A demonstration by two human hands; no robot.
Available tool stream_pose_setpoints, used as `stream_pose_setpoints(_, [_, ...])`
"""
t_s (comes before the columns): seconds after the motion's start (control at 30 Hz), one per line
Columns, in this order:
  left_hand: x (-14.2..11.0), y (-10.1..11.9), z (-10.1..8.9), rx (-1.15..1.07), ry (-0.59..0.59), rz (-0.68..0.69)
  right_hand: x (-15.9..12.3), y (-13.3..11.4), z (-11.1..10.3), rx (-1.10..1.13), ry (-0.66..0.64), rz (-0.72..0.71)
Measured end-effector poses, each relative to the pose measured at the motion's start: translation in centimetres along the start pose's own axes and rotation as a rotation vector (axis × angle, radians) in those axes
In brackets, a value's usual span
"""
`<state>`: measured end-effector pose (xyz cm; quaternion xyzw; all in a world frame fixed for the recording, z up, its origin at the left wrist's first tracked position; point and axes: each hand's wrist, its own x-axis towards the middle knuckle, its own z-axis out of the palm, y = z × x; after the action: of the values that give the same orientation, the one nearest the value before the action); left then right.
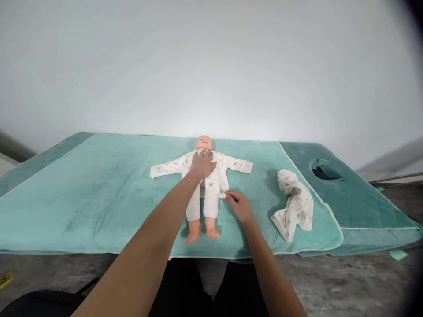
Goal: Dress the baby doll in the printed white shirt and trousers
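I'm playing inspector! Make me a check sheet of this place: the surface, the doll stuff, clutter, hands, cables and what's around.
Surface: pale green cover over a darker green padded table; oval opening on the right.
Job's things: doll lying face up, sleeves spread wide, wearing a white printed top.
Clutter: crumpled white printed cloth, right of the doll.
Hands: left hand flat on the doll's chest; right hand pinching the top's lower edge.
Cables: nothing seen.
Surroundings: plain pale wall behind, mottled grey floor below; small yellow thing at the left edge, too cut off to name.
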<state>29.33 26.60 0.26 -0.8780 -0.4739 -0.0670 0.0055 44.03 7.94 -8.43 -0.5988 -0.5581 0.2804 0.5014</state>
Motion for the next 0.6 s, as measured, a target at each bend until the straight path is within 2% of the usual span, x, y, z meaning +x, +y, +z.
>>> stream_pose_setpoints(0.13, [-0.7, 0.3, -0.6, -0.005, 0.033, 0.0, -2.1, 0.7, -0.5, -0.15, -0.115, -0.143])
stream_pose_setpoints(0.23, [-0.9, 0.2, -0.6, -0.012, 0.071, 0.01, -4.3, 1.7, -3.2, -0.177, -0.15, -0.211])
stream_pose_setpoints(0.33, [-0.9, 0.2, -0.4, -0.025, 0.068, 0.02, -5.2, 2.1, -8.7, -0.294, -0.03, -0.273])
stream_pose_setpoints(0.43, [-0.8, 0.3, 0.0, -0.036, 0.087, 0.017, -4.2, 2.1, -15.6, -0.467, 0.182, -0.266])
stream_pose_setpoints(0.53, [-0.9, 0.5, 0.4, -0.046, 0.104, 0.016, -2.6, 1.8, -21.2, -0.673, 0.396, -0.162])
stream_pose_setpoints(0.6, [-1.5, 0.6, 0.4, -0.055, 0.1, 0.016, -1.9, 1.6, -23.0, -0.78, 0.471, -0.028])
